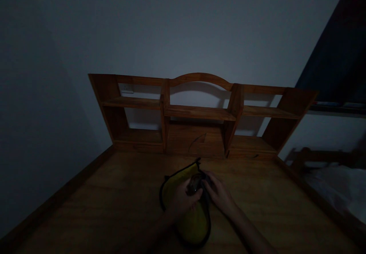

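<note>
A yellow pouch with black edging (pixel 193 227) lies on the wooden desk, below and around my hands. Fingers of my left hand (pixel 183 198) are wrapped round a small dark, shiny object (pixel 195 183) over the upper part of the pouch. Close to its right side is my right hand (pixel 219 193), its fingers bent together at the pouch's dark right edge beside the object. What those fingertips hold is too dark to make out.
Behind the pouch, a wooden shelf unit (pixel 200 112) stands at the back of the desk (pixel 131 196) against a pale wall. A socket (pixel 126 89) shows through its left side. At the far right are a dark window and white fabric (pixel 337 187).
</note>
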Available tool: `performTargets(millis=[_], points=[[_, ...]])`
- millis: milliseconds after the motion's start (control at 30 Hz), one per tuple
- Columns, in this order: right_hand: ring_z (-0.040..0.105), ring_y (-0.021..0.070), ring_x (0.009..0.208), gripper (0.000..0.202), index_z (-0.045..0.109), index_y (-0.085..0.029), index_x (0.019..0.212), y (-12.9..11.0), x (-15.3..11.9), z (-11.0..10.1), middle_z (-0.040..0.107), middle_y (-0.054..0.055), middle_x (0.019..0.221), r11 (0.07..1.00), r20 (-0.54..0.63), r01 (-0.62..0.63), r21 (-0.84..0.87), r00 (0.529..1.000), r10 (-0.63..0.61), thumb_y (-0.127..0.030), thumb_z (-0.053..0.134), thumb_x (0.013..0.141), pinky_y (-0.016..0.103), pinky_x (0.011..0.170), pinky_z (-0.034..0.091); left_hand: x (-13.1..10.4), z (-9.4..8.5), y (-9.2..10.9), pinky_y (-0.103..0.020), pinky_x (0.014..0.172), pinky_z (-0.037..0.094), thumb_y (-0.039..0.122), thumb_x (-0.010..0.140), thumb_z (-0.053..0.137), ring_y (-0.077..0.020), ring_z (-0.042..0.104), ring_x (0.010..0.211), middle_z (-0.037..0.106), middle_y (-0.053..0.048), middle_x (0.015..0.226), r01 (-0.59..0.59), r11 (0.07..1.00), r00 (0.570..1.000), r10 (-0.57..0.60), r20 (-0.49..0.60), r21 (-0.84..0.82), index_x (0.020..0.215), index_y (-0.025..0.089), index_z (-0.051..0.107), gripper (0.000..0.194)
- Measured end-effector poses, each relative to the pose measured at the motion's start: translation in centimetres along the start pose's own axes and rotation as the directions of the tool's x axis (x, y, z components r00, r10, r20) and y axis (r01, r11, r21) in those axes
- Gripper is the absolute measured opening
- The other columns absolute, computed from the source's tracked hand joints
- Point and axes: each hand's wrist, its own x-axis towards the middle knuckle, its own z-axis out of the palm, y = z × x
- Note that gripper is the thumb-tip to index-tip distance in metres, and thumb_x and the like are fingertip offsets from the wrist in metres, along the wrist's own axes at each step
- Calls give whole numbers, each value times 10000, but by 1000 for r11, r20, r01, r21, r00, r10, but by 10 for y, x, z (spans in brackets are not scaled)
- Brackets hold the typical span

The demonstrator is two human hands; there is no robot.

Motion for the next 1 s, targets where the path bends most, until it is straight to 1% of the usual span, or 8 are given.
performTargets(millis=[67, 167, 233, 300, 400, 667, 833, 1000], points=[[590, 203, 1076, 334, 543, -247, 1233, 1, -1, 1, 624, 58, 1184, 1000, 9, -12, -1, 1000, 12, -269, 447, 915, 345, 953, 461, -1, -2, 6, -222, 414, 423, 495, 773, 573, -124, 548, 455, 621, 5, 614, -40, 997, 998, 43, -43, 66, 970, 175, 567, 376], [583, 202, 1097, 359, 527, -254, 1258, 4, -3, 2, 623, 54, 1197, 999, 29, 12, -38, 1000, -11, -236, 458, 906, 348, 963, 455, -2, -3, 10, -227, 514, 442, 463, 770, 576, -138, 584, 587, 659, -17, 714, -110, 974, 985, 133, -107, 196, 852, 180, 611, 297], [575, 198, 1115, 389, 513, -260, 1277, 5, -4, 2, 610, 51, 1226, 997, 60, 56, -61, 997, -53, -198, 453, 898, 350, 972, 452, -2, -2, 11, -232, 550, 438, 459, 768, 573, -148, 587, 627, 659, -22, 718, -109, 957, 982, 146, -120, 267, 783, 176, 614, 286], [572, 195, 1122, 415, 505, -269, 1290, 5, -5, 1, 602, 48, 1239, 992, 89, 100, -77, 992, -93, -169, 444, 892, 355, 976, 453, -2, -1, 10, -234, 545, 427, 465, 769, 565, -150, 579, 614, 650, -22, 696, -92, 948, 985, 131, -112, 303, 754, 175, 608, 293], [568, 194, 1132, 438, 496, -275, 1305, 3, -5, 0, 599, 48, 1246, 986, 112, 135, -97, 986, -124, -148, 435, 890, 363, 987, 449, -2, 0, 9, -232, 538, 418, 468, 771, 558, -148, 568, 602, 642, -23, 689, -88, 946, 987, 124, -98, 312, 743, 175, 600, 297], [575, 205, 1126, 452, 470, -286, 1333, 0, -4, -1, 596, 53, 1254, 981, 109, 155, -115, 984, -143, -154, 416, 904, 384, 981, 460, -4, 0, 12, -229, 527, 401, 476, 777, 545, -140, 533, 577, 608, -8, 657, -99, 946, 988, 131, -84, 309, 728, 182, 573, 300], [557, 202, 1155, 471, 447, -286, 1350, 1, -4, 0, 572, 50, 1287, 987, 125, 151, -62, 982, -143, -149, 407, 902, 386, 1001, 449, -5, -1, 13, -236, 539, 399, 430, 781, 541, -140, 538, 580, 612, -10, 658, -95, 943, 988, 128, -85, 318, 736, 170, 583, 267], [533, 200, 1183, 477, 441, -282, 1354, 0, -3, -1, 551, 49, 1310, 992, 142, 124, 6, 982, -124, -144, 399, 899, 389, 1022, 430, -3, 0, 6, -234, 524, 391, 384, 779, 545, -136, 537, 559, 608, -2, 647, -79, 947, 986, 121, -117, 311, 754, 167, 581, 222]])
